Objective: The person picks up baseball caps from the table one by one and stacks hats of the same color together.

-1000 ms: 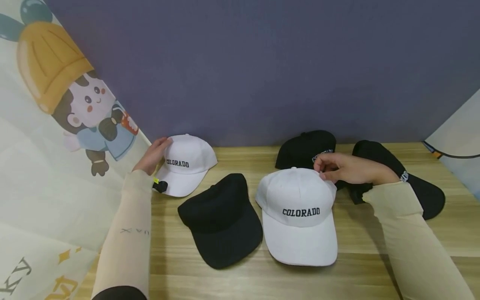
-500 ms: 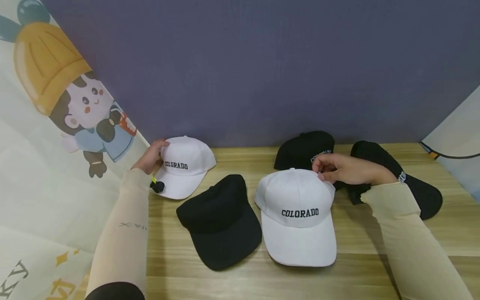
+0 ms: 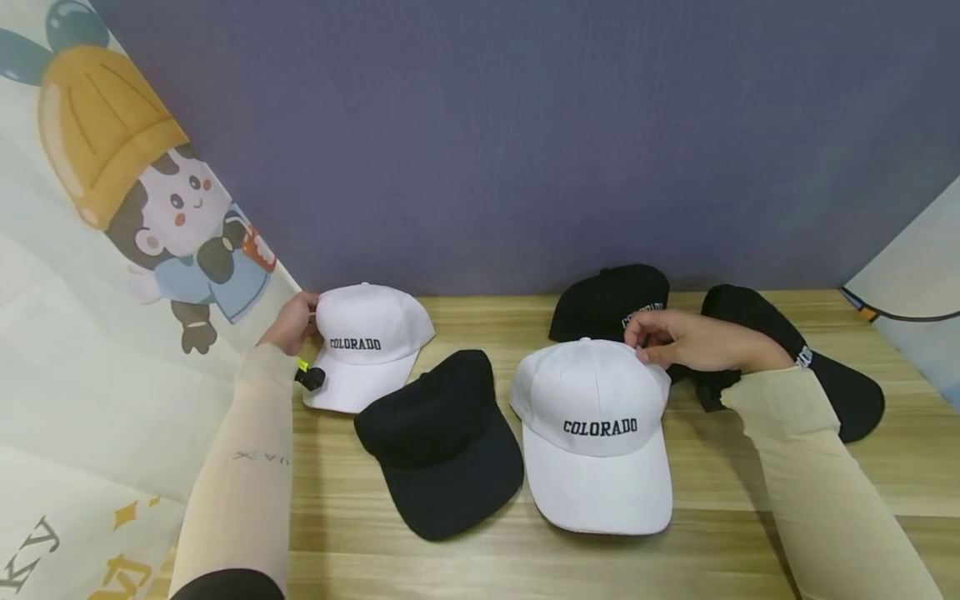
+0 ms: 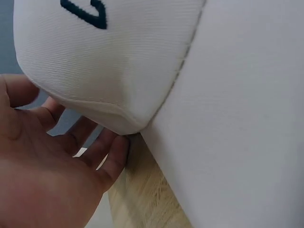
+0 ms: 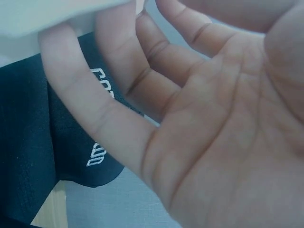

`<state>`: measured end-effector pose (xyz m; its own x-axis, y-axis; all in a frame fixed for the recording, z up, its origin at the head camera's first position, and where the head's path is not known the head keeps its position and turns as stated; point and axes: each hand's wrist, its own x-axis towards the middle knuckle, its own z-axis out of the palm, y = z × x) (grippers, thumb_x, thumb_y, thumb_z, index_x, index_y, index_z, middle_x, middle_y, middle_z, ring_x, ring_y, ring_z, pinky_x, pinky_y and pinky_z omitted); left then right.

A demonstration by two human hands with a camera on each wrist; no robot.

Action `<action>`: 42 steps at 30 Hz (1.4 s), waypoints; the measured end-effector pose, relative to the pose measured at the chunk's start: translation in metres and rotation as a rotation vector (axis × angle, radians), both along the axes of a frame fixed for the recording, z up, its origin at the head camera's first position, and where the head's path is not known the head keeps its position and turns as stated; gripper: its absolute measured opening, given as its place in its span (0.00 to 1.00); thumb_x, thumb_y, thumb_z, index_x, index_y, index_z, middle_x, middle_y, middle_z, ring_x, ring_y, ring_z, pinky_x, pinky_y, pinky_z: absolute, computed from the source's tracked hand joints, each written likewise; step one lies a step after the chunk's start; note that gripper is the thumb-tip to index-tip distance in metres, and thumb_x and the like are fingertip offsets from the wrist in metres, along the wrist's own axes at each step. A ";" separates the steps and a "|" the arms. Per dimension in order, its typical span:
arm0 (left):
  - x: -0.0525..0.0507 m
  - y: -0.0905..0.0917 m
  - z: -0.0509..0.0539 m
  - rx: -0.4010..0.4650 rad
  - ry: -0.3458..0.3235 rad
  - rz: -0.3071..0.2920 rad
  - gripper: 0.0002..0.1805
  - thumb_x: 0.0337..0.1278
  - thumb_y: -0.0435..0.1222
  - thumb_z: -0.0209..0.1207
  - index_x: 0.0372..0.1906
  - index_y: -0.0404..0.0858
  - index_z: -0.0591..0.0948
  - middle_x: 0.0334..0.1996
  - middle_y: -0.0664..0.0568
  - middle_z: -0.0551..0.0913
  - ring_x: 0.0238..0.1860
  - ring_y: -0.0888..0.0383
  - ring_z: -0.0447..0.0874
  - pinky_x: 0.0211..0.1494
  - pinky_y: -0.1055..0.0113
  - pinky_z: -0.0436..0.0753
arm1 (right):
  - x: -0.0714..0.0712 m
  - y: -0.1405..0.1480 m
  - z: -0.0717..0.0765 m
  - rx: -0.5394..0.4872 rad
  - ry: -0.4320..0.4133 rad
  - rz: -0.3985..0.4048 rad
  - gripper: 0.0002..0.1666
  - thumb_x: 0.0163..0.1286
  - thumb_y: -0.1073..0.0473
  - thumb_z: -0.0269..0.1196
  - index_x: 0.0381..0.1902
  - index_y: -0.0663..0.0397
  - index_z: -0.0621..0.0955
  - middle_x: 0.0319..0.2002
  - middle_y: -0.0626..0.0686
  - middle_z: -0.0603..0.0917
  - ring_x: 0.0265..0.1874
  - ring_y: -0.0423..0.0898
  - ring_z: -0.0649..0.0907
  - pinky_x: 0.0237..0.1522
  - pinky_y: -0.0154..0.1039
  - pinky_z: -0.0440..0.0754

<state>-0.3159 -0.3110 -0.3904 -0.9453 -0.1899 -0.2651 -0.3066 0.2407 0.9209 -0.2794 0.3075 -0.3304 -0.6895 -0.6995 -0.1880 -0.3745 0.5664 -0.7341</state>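
Observation:
At the left, a white COLORADO cap (image 3: pixel 371 318) stands with its brim to the front; my left hand (image 3: pixel 287 323) grips its left edge. In the left wrist view the fingers of that hand (image 4: pixel 52 156) curl along the lower edge of the white crown (image 4: pixel 109 66). My right hand (image 3: pixel 701 340) holds a second white COLORADO cap (image 3: pixel 592 387), nearer the front, by the upper right of its crown. The right wrist view has this hand (image 5: pixel 204 114) with bent fingertips hidden behind white fabric (image 5: pixel 47 16). A black cap (image 3: pixel 442 442) lies between the white ones.
One black cap (image 3: pixel 607 302) is behind the front white cap; another (image 3: pixel 847 392) lies right, partly behind my right hand and sleeve. A grey-blue panel (image 3: pixel 495 150) rises behind the wooden table (image 3: pixel 480 567). A printed curtain (image 3: pixel 82 400) hangs at the left.
The left white cap has shifted a little toward the front with my left hand, and its brim now reaches close to the black cap. My right hand and its cap have hardly moved.

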 end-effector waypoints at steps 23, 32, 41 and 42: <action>0.039 -0.005 0.004 -0.013 -0.060 -0.228 0.17 0.80 0.41 0.36 0.54 0.35 0.71 0.51 0.50 0.70 0.50 0.53 0.74 0.61 0.50 0.82 | 0.002 -0.001 -0.002 0.008 -0.014 0.010 0.05 0.77 0.59 0.61 0.45 0.54 0.77 0.42 0.55 0.79 0.38 0.45 0.80 0.40 0.41 0.82; 0.057 0.003 0.019 -0.179 -0.044 -0.302 0.35 0.82 0.54 0.38 0.73 0.28 0.61 0.69 0.35 0.62 0.65 0.40 0.66 0.67 0.41 0.77 | 0.000 -0.002 -0.002 0.006 -0.023 0.002 0.05 0.77 0.60 0.60 0.45 0.54 0.77 0.43 0.56 0.79 0.40 0.46 0.81 0.42 0.42 0.83; 0.064 0.005 0.028 -0.220 0.045 -0.232 0.26 0.81 0.54 0.43 0.56 0.32 0.69 0.54 0.47 0.70 0.59 0.51 0.70 0.66 0.41 0.78 | 0.000 -0.002 -0.001 0.028 0.001 0.003 0.05 0.77 0.59 0.61 0.45 0.53 0.77 0.42 0.54 0.80 0.38 0.46 0.81 0.41 0.42 0.82; 0.064 0.006 0.029 -0.217 0.049 -0.224 0.26 0.81 0.54 0.44 0.55 0.33 0.69 0.54 0.47 0.70 0.58 0.52 0.71 0.66 0.41 0.77 | 0.000 -0.002 -0.001 0.030 0.002 0.002 0.05 0.77 0.59 0.61 0.45 0.53 0.77 0.42 0.54 0.80 0.38 0.46 0.81 0.41 0.42 0.82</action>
